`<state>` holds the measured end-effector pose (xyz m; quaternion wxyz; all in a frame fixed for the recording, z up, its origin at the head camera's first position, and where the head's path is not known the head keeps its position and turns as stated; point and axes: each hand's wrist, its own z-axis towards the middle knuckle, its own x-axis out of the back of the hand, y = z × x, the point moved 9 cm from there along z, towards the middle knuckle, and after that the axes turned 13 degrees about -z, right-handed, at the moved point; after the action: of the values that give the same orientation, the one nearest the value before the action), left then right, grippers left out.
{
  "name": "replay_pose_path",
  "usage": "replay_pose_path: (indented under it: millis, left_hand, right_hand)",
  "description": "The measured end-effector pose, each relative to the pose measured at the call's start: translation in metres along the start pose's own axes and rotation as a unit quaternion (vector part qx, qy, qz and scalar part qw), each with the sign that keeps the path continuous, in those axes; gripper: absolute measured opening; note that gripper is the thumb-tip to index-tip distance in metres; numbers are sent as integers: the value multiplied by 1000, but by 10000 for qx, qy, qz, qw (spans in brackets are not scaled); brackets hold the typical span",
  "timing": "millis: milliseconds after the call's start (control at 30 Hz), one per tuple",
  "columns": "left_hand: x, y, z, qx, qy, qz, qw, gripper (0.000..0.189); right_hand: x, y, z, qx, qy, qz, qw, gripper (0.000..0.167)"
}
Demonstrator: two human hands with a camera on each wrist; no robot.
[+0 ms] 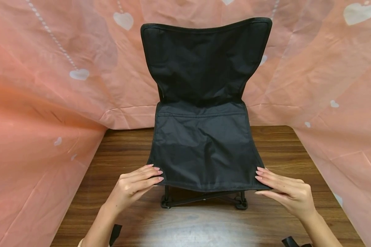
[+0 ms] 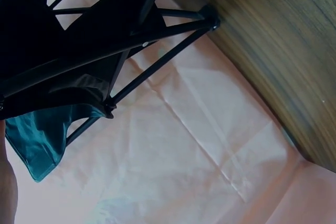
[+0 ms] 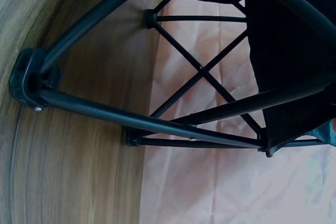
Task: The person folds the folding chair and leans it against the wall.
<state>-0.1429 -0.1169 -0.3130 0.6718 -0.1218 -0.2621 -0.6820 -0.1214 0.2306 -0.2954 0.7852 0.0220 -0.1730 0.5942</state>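
A black folding chair [image 1: 201, 144] stands unfolded in the head view, its fabric backrest [image 1: 205, 61] upright at the far side. My left hand [image 1: 131, 185] pinches the front left corner of the seat, fingers on top and thumb below. At the front right corner my right hand [image 1: 289, 193] holds the fabric the same way. Dark crossed tubes [image 3: 105, 114] and a plastic foot [image 3: 29, 82] of the chair appear in the right wrist view. The left wrist view shows the frame tubes [image 2: 100, 59] from the side, with a sliver of my left hand [image 2: 7, 187].
Pink cloth [image 1: 49, 164] with pale hearts surrounds the spot at the back and on both sides. Under the chair lies a wood-grain surface [image 1: 278, 147]. Black straps [image 1: 115, 233] show near both forearms at the bottom.
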Motion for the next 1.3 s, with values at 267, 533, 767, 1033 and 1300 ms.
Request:
replay_pose_path:
  millis: [267,533,767,1033,1300]
  left_hand:
    - [1,2,9,-107,-4,47,9999,18]
    - [2,5,23,-223,57,-27,9997,16]
    - [0,7,35,-282,92,57,9995,16]
    - [-3,13,56,-448,273,209,9984,14]
    - [-6,16,67,-440,363,350,9978,13]
  right_hand:
    - [0,-3,5,-4,159,185,9997,30]
    - [0,-9,15,99,412,154,9990,31]
    - [1,-9,22,77,620,105,9980,32]
    - [-2,-9,33,151,842,-57,9963,33]
    - [-4,-11,44,237,974,-8,9950,32]
